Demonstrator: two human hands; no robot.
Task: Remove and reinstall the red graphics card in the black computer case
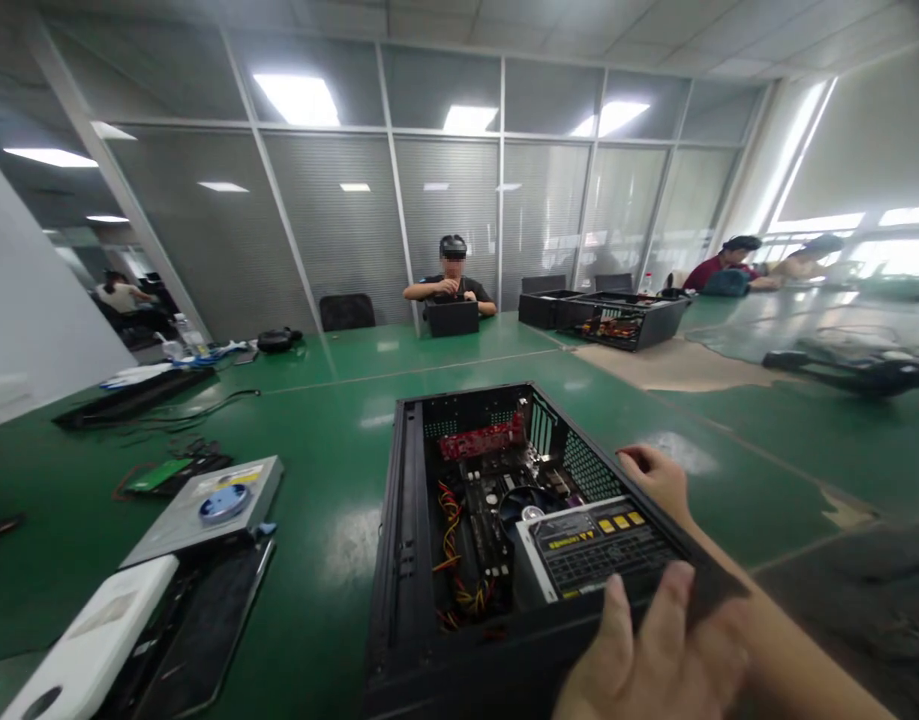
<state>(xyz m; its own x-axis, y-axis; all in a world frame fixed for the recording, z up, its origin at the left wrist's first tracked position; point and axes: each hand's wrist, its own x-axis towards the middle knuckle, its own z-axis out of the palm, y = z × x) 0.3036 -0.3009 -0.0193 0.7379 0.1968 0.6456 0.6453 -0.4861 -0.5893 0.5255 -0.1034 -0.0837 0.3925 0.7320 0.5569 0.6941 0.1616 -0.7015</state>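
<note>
An open black computer case (406,560) lies in front of me, its inside facing up. A power supply (598,545) with a dark label sits in its near right corner. Deeper in are a red circuit card (481,438), a round fan (530,508) and red and yellow cables (451,530). My left hand (658,650), slightly blurred, rests with fingers apart over the near right edge, close to the power supply. Against the outside of the right wall, my right hand (658,480) has its fingers bent together; whatever is between them is hidden.
At left lie a silver optical drive (204,510) with a blue round piece on it, a white device (99,640) and a green circuit board (159,475). Across the green table (331,480) a person (453,285) handles a dark box. More open cases (624,320) stand behind.
</note>
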